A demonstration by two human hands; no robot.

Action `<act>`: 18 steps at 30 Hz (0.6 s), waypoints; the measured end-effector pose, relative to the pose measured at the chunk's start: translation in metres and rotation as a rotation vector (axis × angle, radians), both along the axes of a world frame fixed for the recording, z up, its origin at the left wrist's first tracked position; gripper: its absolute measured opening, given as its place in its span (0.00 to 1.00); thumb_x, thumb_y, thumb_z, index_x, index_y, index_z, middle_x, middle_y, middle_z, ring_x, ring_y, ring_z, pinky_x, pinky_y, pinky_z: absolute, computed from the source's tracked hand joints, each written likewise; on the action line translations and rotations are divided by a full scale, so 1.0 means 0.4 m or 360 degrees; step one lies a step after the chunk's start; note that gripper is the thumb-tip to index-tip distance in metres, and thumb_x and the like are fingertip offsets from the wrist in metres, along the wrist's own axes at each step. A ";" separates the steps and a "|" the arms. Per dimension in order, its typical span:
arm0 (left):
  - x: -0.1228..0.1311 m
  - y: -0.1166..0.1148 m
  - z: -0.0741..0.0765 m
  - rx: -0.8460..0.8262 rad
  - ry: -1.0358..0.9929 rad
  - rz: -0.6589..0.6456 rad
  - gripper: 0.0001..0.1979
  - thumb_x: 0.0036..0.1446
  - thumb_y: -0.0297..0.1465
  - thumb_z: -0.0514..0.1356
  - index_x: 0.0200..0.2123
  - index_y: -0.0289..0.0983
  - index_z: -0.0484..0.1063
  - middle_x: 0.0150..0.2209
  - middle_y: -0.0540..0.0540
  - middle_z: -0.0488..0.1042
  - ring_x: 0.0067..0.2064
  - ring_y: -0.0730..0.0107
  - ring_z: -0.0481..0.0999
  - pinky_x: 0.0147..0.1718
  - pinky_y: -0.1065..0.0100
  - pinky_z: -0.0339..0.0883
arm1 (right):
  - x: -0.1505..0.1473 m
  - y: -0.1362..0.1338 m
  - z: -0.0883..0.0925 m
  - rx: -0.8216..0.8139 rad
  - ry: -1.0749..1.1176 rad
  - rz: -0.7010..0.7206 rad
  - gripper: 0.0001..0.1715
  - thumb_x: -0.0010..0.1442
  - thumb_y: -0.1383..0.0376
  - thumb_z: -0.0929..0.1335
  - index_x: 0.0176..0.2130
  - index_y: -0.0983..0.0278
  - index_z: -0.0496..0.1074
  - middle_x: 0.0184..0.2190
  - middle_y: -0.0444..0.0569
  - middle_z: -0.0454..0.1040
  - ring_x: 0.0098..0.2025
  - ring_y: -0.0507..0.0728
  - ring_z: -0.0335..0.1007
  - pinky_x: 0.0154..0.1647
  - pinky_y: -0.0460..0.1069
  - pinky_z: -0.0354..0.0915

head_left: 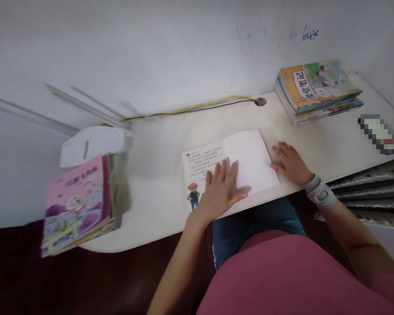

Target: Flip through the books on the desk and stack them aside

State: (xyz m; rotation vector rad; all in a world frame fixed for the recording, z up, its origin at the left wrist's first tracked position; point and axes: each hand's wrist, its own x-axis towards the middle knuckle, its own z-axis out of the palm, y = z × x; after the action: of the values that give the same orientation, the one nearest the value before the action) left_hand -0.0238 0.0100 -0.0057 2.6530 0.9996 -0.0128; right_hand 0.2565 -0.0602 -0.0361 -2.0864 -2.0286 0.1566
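Note:
An open thin booklet (246,159) lies on the white desk (157,205), close to its front edge. Its left page carries printed Chinese text and a cartoon figure; its right page looks blank. My left hand (220,191) rests flat on the booklet, fingers spread, covering the gutter and part of the printed page. My right hand (290,164) lies flat at the booklet's right edge, fingertips near the blank page. Neither hand grips anything. A grey band (320,192) circles my right wrist.
A pink picture book (75,205) on a thick stack overhangs the desk's left end, beside a white paper (88,146). Several workbooks (318,92) stand stacked at the back right. A yellow cable (197,105) runs to a grommet hole (260,102). A blurred object (379,133) lies far right.

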 end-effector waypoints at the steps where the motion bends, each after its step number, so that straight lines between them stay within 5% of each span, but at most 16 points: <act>1: -0.004 -0.004 -0.006 0.0005 -0.0013 -0.0049 0.45 0.58 0.58 0.47 0.70 0.43 0.35 0.71 0.33 0.34 0.70 0.37 0.37 0.62 0.35 0.42 | 0.001 0.000 0.000 -0.0010 0.0002 0.0002 0.41 0.65 0.45 0.57 0.65 0.68 0.58 0.67 0.65 0.54 0.69 0.67 0.47 0.67 0.63 0.48; 8: 0.046 -0.001 -0.035 0.0216 -0.0019 -0.0215 0.39 0.57 0.55 0.53 0.68 0.47 0.50 0.71 0.39 0.42 0.70 0.34 0.39 0.61 0.32 0.40 | 0.006 0.002 0.004 -0.0091 -0.0047 0.0026 0.40 0.62 0.43 0.60 0.64 0.62 0.61 0.68 0.63 0.51 0.70 0.69 0.45 0.66 0.63 0.48; 18: 0.056 0.010 -0.027 0.0159 0.0005 -0.0291 0.37 0.57 0.52 0.57 0.67 0.48 0.54 0.71 0.45 0.44 0.70 0.39 0.38 0.64 0.37 0.37 | 0.005 -0.002 0.004 -0.0059 -0.0084 0.0055 0.36 0.63 0.44 0.61 0.63 0.58 0.63 0.69 0.60 0.48 0.70 0.69 0.44 0.65 0.65 0.49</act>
State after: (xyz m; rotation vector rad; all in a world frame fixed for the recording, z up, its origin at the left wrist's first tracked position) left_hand -0.0013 0.0142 -0.0165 2.8277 0.7739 -0.0075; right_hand 0.2585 -0.0611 -0.0345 -2.0996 -2.1085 0.1474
